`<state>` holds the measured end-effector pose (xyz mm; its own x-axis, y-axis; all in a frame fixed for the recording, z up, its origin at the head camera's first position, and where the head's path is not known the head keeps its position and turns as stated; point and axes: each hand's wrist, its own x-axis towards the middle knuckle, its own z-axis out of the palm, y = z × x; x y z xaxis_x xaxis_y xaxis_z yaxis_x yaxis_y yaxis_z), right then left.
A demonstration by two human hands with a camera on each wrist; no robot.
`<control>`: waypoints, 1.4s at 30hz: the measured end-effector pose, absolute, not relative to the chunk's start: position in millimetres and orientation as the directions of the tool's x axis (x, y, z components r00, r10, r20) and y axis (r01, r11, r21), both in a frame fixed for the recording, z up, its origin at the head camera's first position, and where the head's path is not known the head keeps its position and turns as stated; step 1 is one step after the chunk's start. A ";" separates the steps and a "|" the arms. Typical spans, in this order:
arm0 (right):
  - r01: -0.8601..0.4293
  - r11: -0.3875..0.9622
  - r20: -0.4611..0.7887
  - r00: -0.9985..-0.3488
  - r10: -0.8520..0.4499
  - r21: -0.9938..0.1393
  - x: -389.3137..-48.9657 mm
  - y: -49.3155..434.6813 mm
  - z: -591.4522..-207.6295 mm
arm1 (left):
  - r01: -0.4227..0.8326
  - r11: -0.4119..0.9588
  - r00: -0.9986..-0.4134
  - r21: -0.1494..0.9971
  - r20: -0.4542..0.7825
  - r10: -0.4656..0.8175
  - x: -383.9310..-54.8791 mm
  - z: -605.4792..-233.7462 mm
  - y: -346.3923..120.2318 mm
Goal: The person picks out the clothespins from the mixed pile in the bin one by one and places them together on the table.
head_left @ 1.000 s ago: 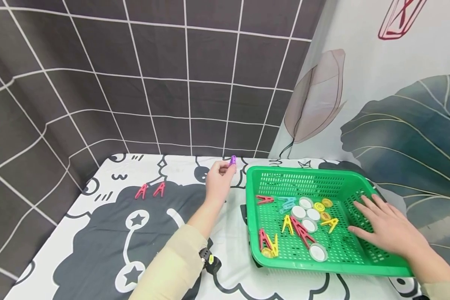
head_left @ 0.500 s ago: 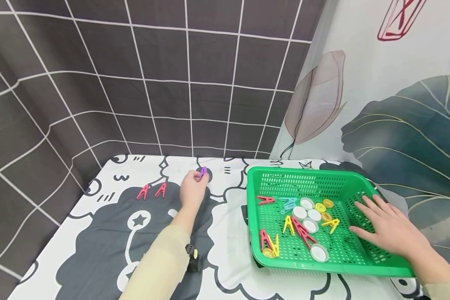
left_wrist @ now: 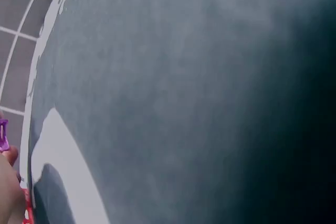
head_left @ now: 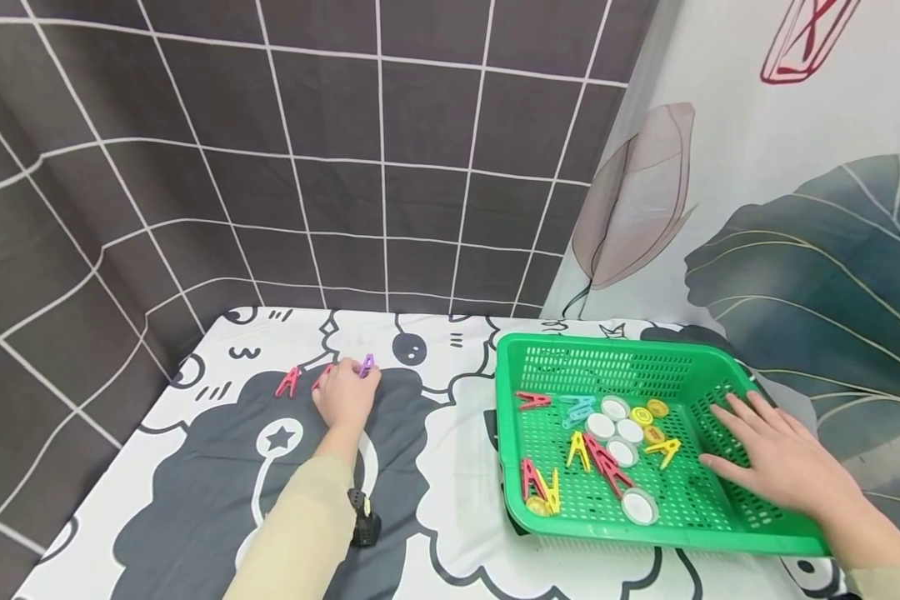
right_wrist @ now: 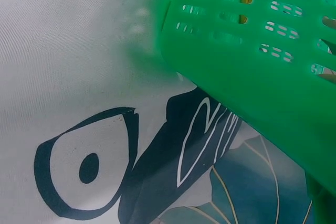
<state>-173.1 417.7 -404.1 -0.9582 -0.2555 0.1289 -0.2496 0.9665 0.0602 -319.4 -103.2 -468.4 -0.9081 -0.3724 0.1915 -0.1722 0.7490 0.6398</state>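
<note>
My left hand (head_left: 345, 395) pinches a purple clothespin (head_left: 367, 365) low over the dark patch of the cloth. Right beside it on the left lies a red clothespin (head_left: 322, 376), partly hidden by the hand, and farther left another red clothespin (head_left: 287, 382). The left wrist view catches only the purple clothespin (left_wrist: 3, 135) and part of the hand at its left edge. My right hand (head_left: 783, 454) rests with spread fingers on the right side of the green basket (head_left: 690, 533).
Inside the basket lie red, yellow and blue clothespins (head_left: 577, 408), several white discs (head_left: 639, 506) and yellow discs (head_left: 641, 416). A black-and-white patterned cloth (head_left: 465, 467) covers the table. Dark grid-patterned fabric (head_left: 420, 192) hangs behind it.
My left hand has carried the purple clothespin leftward and down, from near the basket to beside the red clothespins. The right hand stays on the basket.
</note>
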 end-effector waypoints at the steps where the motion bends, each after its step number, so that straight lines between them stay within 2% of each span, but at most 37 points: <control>1: -0.249 0.966 0.130 -0.958 -0.255 0.061 -172.9 418.0 -404.3 | -0.172 0.755 -0.910 0.633 0.191 -0.367 -319.5 -468.8 -104.6; 8: -0.243 0.968 0.134 -0.959 -0.249 0.061 -171.1 419.6 -406.6 | -0.171 0.806 -0.932 0.567 0.172 -0.319 -317.7 -469.9 -109.4; 15: -0.235 0.970 0.136 -0.961 -0.241 0.060 -169.9 420.1 -407.0 | -0.150 0.880 -0.945 0.450 0.197 -0.262 -318.1 -471.8 -107.7; 20: -0.234 0.971 0.132 -0.962 -0.240 0.055 -170.1 419.2 -405.7 | -0.124 0.905 -0.951 0.407 0.211 -0.226 -318.3 -472.5 -105.0; 32: -0.229 0.972 0.126 -0.964 -0.234 0.050 -172.1 416.8 -401.6 | -0.163 0.871 -0.961 0.463 0.126 -0.247 -319.1 -474.0 -105.6; 42: -0.220 0.975 0.116 -0.968 -0.223 0.040 -171.9 414.2 -401.1 | -0.162 0.871 -0.952 0.465 0.159 -0.262 -318.5 -473.2 -103.5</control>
